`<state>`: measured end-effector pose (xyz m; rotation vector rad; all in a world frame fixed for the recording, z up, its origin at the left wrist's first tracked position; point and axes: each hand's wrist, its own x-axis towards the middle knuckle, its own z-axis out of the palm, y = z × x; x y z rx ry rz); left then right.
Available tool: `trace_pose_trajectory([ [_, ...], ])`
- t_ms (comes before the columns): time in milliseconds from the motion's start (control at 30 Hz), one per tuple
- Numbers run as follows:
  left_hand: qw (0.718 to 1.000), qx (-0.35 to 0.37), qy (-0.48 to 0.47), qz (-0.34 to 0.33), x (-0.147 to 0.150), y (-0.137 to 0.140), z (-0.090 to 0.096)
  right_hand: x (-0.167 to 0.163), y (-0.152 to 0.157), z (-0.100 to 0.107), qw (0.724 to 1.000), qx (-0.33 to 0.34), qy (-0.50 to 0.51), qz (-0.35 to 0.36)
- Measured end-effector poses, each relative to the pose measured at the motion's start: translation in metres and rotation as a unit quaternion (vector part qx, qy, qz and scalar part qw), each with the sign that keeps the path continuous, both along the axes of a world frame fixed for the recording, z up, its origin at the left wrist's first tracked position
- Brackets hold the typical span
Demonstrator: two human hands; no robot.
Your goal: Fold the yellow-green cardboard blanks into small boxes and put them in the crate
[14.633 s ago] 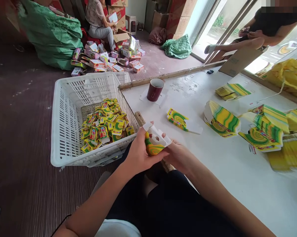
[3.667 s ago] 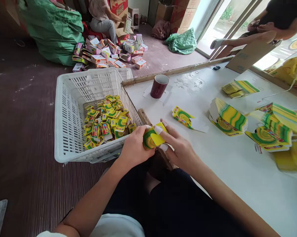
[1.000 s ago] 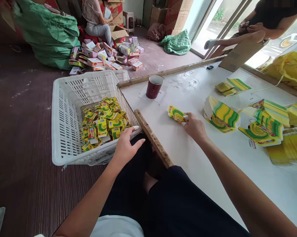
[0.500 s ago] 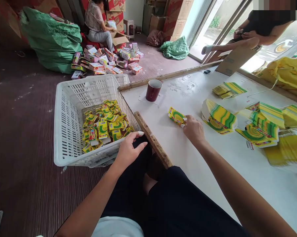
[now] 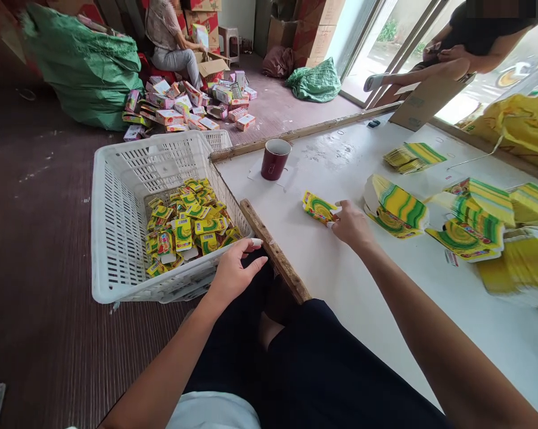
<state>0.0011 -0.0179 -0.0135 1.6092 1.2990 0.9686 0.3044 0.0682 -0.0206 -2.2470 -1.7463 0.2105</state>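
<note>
My right hand (image 5: pixel 353 225) is over the white tabletop, its fingers closed on the right end of a small yellow-and-green printed carton (image 5: pixel 317 207). White covers show on some of its fingertips. My left hand (image 5: pixel 236 267) hangs beside the table's wooden edge, near the basket's rim, with thumb and fingers apart and nothing between them. A white cover caps one fingertip. To the left, the white plastic basket (image 5: pixel 103 223) holds a heap of small yellow-and-green cartons (image 5: pixel 183 229). Fanned stacks of flat cartons (image 5: pixel 398 205) lie right of my right hand.
A dark red mug (image 5: pixel 276 159) stands on the table, left of the carton. Wooden strips (image 5: pixel 275 250) border the tabletop. An upright cardboard piece (image 5: pixel 429 101) is at the far side. Beyond, one person sits by scattered boxes (image 5: pixel 170 116) and a green sack (image 5: pixel 81 71); another sits near the doorway.
The view has shifted slightly. My right hand stays at the carton with almost the same pose, and my left hand remains beside the table edge.
</note>
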Motion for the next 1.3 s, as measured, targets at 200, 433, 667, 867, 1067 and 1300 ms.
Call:
trace_pose_trajectory([
  [200,1.000,-0.005,-0.022,-0.004,0.000,-0.004,0.001,-0.001,-0.003,0.006,0.997,0.018,0.070,-0.024],
  [433,0.992,-0.068,-0.098,-0.039,0.006,-0.006,0.004,-0.030,-0.019,0.026,0.977,0.079,0.197,0.017],
  [667,0.941,-0.053,-0.328,0.061,0.027,0.013,0.039,-0.131,-0.066,0.070,0.840,0.015,0.444,0.311],
  [867,0.820,-0.025,-0.542,0.180,0.029,0.013,0.062,-0.157,-0.098,0.077,0.774,-0.067,0.511,0.369],
  [1067,0.837,0.005,-0.533,0.123,0.039,0.001,0.040,-0.150,-0.089,0.065,0.763,-0.067,0.594,0.246],
  [1300,0.877,0.028,-0.468,0.107,0.020,0.003,0.027,-0.133,-0.088,0.081,0.728,-0.059,0.657,0.187],
])
